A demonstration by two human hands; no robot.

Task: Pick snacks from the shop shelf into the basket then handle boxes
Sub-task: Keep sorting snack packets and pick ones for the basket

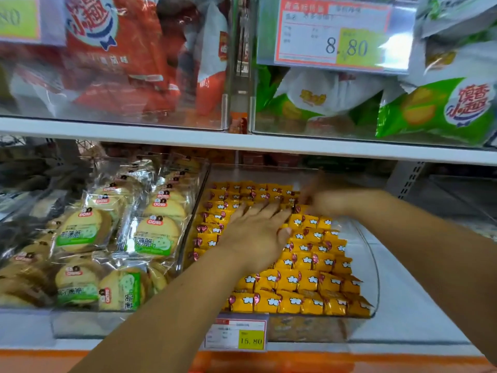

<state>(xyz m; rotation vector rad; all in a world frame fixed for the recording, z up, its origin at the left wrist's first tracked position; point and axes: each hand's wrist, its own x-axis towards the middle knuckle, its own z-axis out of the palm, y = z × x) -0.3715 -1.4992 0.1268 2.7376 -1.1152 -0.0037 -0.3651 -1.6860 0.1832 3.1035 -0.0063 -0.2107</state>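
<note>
Yellow snack packets (309, 270), each printed with a small white and red mark, lie in tidy rows inside a clear plastic bin (374, 265) on the lower shelf, filling it from the front wall back toward the rear. The left hand (258, 234) lies palm down on top of the packets near the middle of the bin. Its fingers (259, 211) are straight and close together, pointing toward the back, and the thumb is tucked against its side. It presses on the packets rather than gripping any. The right hand (325, 201) reaches further back and to the right, over the rear rows; it is smeared by motion blur, so I cannot tell whether its fingers are apart or pinching a packet. Just left of the bin, a second clear bin holds round biscuit packs (150, 235) in see-through wrappers with green labels. A price tag (236, 336) reading 15.80 is fixed to the front of the snack bin. Above, a white shelf board (188, 135) carries red bags (121, 49) on the left and green and white bags (430, 109) on the right, with a larger price card (333, 36) marked 8.80 in front of them.
</note>
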